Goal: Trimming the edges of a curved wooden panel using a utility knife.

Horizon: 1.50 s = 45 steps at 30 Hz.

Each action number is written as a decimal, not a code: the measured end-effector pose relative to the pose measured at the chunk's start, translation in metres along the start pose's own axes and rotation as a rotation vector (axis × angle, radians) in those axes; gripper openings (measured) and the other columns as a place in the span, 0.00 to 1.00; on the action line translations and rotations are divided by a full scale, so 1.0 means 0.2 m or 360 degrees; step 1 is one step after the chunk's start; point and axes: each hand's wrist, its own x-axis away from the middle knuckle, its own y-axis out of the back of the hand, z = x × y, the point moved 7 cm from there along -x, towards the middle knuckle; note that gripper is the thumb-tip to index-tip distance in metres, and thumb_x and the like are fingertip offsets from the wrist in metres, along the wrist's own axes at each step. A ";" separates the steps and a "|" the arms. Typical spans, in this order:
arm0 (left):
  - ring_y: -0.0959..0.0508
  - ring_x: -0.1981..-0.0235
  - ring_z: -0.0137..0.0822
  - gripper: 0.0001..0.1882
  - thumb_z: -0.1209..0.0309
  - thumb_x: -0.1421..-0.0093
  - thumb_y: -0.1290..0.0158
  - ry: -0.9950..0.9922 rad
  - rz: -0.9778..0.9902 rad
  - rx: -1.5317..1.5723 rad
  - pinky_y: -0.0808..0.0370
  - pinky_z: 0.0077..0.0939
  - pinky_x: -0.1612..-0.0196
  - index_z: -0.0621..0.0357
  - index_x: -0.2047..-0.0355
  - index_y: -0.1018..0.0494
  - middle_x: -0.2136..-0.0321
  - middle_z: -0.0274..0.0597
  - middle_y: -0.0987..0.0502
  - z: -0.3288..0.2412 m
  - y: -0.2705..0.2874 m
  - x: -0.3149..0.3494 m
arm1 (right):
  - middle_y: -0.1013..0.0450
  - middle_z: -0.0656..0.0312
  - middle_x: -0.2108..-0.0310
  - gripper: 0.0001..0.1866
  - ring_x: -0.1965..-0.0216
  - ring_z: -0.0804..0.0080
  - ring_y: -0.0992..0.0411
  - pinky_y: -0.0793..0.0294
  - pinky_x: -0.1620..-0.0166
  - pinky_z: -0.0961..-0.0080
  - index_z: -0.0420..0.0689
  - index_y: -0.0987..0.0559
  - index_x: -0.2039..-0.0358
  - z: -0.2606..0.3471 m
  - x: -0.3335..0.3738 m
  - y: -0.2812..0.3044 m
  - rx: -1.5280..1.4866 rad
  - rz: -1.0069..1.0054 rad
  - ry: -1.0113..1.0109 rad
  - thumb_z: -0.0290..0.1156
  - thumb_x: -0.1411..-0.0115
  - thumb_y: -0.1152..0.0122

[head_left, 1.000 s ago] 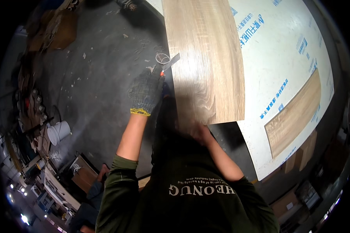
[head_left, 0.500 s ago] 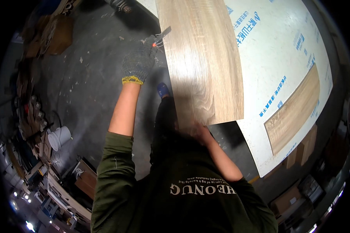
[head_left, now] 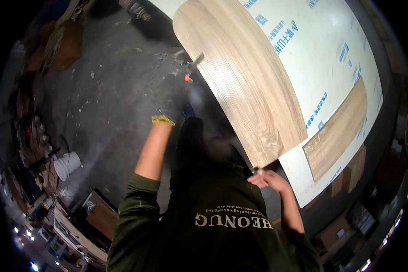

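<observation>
A long wood-grain board (head_left: 245, 81) lies at a slant in front of me, its far left corner rounded. My left hand (head_left: 171, 96), in a dark knit glove with a yellow cuff, is closed around a knife (head_left: 197, 60) with a flat grey blade and an orange spot. The blade is at the board's left edge; motion blurs the gloved fingers. Pale curled strips (head_left: 182, 58) show beside the blade. At the board's near end, my bare right hand (head_left: 273, 179) pinches the corner, its other fingers partly extended below.
Under the board is a stack topped by a white sheet (head_left: 324, 59) with blue print. A smaller wood-grain panel (head_left: 337, 131) rests on its right side. A white bucket (head_left: 67, 166) stands on the grey floor (head_left: 109, 99) at left, near piled scraps and a cardboard box.
The board has turned, its near end swinging right and its rounded far end coming into view. My left hand and the knife came nearer; my right hand shifted right with the board's corner.
</observation>
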 end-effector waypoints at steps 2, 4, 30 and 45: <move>0.24 0.62 0.51 0.18 0.59 0.38 0.52 0.0321 0.0271 0.0193 0.27 0.45 0.56 0.48 0.50 0.27 0.60 0.49 0.23 -0.01 -0.04 0.09 | 0.22 0.55 0.62 0.23 0.63 0.71 0.23 0.26 0.56 0.75 0.37 0.20 0.59 0.27 0.14 0.05 0.0389 -0.0128 0.0554 0.47 0.35 0.47; 0.24 0.61 0.51 0.18 0.59 0.38 0.52 0.0342 0.0206 0.0186 0.27 0.45 0.57 0.48 0.49 0.27 0.60 0.49 0.23 0.02 -0.02 0.15 | 0.21 0.58 0.65 0.18 0.65 0.71 0.24 0.26 0.57 0.75 0.39 0.20 0.57 0.76 0.22 0.13 0.0727 -0.0957 0.1059 0.40 0.38 0.42; 0.23 0.59 0.49 0.18 0.57 0.36 0.53 0.0371 -0.0026 0.0152 0.25 0.43 0.58 0.49 0.51 0.28 0.58 0.48 0.23 0.13 0.00 -0.02 | 0.37 0.52 0.51 0.43 0.47 0.56 0.41 0.45 0.40 0.59 0.43 0.31 0.42 1.62 -0.22 0.37 0.1298 -0.2492 0.1147 0.59 0.52 0.35; 0.23 0.55 0.49 0.20 0.52 0.36 0.55 0.0420 0.0141 0.0021 0.26 0.43 0.53 0.44 0.48 0.28 0.52 0.48 0.25 0.28 0.01 -0.24 | 0.37 0.51 0.50 0.43 0.46 0.55 0.40 0.44 0.40 0.60 0.45 0.31 0.41 1.61 -0.21 0.37 0.1295 -0.2488 0.1105 0.59 0.51 0.36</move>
